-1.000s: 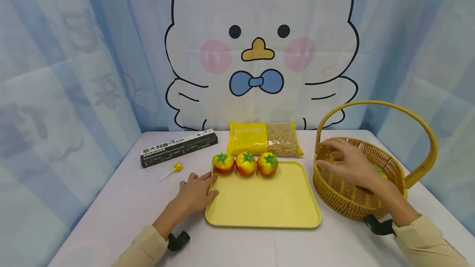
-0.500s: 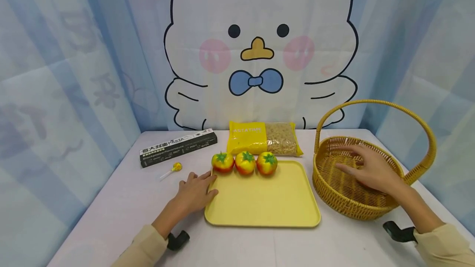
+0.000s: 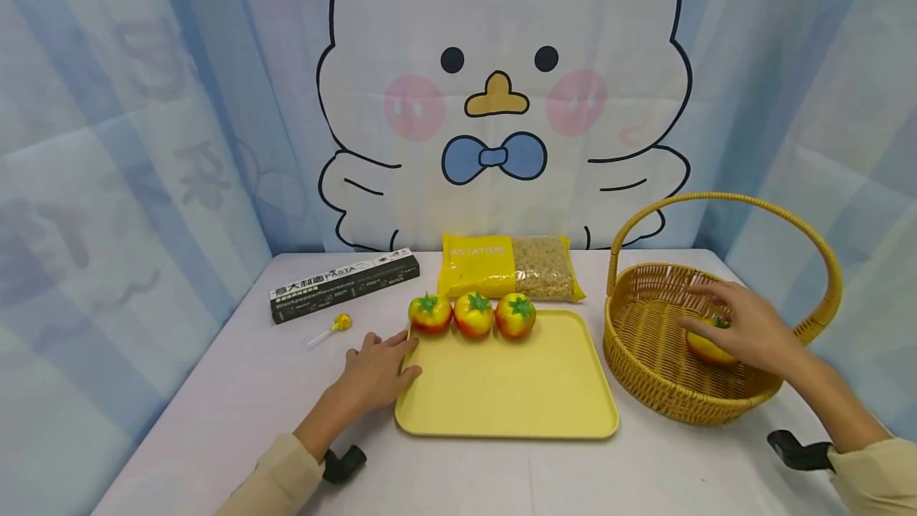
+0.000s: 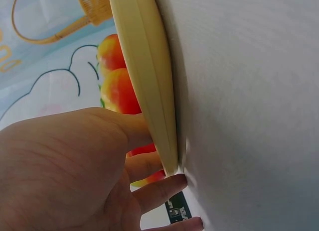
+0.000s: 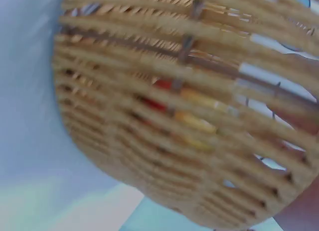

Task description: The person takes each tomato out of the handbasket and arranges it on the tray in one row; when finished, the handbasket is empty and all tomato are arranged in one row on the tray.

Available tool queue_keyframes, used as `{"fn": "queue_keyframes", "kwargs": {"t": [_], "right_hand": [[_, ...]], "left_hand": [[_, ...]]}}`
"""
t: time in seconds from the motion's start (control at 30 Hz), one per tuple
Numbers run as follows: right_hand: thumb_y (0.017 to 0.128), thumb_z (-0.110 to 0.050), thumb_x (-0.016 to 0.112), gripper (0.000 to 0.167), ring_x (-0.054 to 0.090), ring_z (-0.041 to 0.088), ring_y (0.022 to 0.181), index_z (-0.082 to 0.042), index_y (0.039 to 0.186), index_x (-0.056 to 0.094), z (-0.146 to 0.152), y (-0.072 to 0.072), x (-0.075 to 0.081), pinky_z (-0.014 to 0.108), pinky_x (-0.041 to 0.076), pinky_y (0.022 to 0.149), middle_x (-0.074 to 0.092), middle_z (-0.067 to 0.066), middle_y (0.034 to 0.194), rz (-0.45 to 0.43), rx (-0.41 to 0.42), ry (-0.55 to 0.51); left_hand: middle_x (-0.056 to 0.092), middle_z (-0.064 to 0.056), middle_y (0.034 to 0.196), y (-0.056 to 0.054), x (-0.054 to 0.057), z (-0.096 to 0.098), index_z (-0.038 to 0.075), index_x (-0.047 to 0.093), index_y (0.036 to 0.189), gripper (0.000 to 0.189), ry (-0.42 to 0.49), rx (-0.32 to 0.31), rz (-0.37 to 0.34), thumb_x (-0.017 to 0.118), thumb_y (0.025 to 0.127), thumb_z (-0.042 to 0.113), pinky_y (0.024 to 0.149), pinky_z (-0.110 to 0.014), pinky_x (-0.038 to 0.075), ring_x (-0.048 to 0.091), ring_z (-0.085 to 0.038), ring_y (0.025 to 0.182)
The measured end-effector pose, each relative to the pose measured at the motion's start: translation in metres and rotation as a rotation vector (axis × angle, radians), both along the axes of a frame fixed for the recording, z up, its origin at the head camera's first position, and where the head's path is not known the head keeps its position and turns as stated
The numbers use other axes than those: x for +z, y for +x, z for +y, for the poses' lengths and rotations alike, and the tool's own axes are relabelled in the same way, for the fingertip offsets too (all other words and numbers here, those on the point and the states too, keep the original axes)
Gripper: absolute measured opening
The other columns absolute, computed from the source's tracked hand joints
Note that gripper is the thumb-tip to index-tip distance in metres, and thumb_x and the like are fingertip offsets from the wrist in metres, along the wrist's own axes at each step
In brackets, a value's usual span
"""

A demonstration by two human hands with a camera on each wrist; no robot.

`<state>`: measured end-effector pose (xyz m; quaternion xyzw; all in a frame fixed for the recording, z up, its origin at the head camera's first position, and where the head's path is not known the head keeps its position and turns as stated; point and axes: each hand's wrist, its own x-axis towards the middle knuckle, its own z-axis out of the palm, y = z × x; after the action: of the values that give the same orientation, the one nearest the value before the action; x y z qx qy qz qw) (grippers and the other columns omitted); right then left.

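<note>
In the head view my left hand [image 3: 376, 373] rests at the left edge of a yellow tray [image 3: 505, 392], thumb and index finger over its rim. The left wrist view shows the other fingers spread by the tray's corner. Three red-yellow tomatoes [image 3: 474, 315] with green tops line the tray's back left. Inside a wicker basket [image 3: 666, 388], my right hand [image 3: 752, 333] hovers over another tomato [image 3: 705, 350], fingers spread and thumb overlapping it. In the right wrist view the basket's weave [image 5: 149, 121] hides most of that tomato.
A yellow pasta bag [image 3: 476, 265] lies behind the tray. Farther left are a black pasta box [image 3: 345, 285] and a lollipop [image 3: 342, 322]. The basket's tall handle [image 3: 716, 197] arches above it. Printed curtains enclose the table.
My right hand has moved right and back inside the basket, from near its left rim to over the tomato, which now shows beneath it. My left hand and the tray stay put.
</note>
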<state>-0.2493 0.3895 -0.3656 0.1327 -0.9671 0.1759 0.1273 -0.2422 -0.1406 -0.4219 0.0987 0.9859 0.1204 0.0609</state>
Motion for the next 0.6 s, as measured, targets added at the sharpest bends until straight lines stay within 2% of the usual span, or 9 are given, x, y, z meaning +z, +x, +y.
{"fn": "queue_keyframes", "kwargs": {"t": [0.2,0.4,0.6], "right_hand": [[0.096,-0.04,0.079,0.068,0.058,0.057,0.12,0.005,0.143,0.059,0.007,-0.001,-0.002,0.074,0.049,0.094,0.059,0.037,0.14,-0.05,-0.027,0.019],[0.094,-0.032,0.081,0.065,0.055,0.06,0.125,0.009,0.139,0.059,0.008,-0.003,-0.007,0.076,0.045,0.099,0.059,0.039,0.14,-0.061,-0.02,0.069],[0.093,-0.029,0.08,0.065,0.052,0.063,0.125,0.013,0.137,0.059,0.01,-0.005,-0.013,0.076,0.043,0.101,0.058,0.043,0.138,-0.086,-0.036,0.054]], "left_hand": [[0.047,-0.008,0.167,0.0,0.001,0.0,0.016,0.057,0.154,0.054,-0.001,0.002,-0.004,0.064,0.105,0.04,0.099,-0.065,0.045,0.052,-0.038,0.125],[0.048,-0.009,0.167,0.001,0.002,0.0,0.016,0.058,0.153,0.054,0.005,0.002,-0.002,0.064,0.105,0.039,0.098,-0.065,0.045,0.052,-0.038,0.125],[0.048,-0.009,0.167,0.001,0.002,0.0,0.016,0.058,0.153,0.054,0.005,0.001,-0.003,0.064,0.105,0.039,0.098,-0.065,0.046,0.052,-0.038,0.123]]}}
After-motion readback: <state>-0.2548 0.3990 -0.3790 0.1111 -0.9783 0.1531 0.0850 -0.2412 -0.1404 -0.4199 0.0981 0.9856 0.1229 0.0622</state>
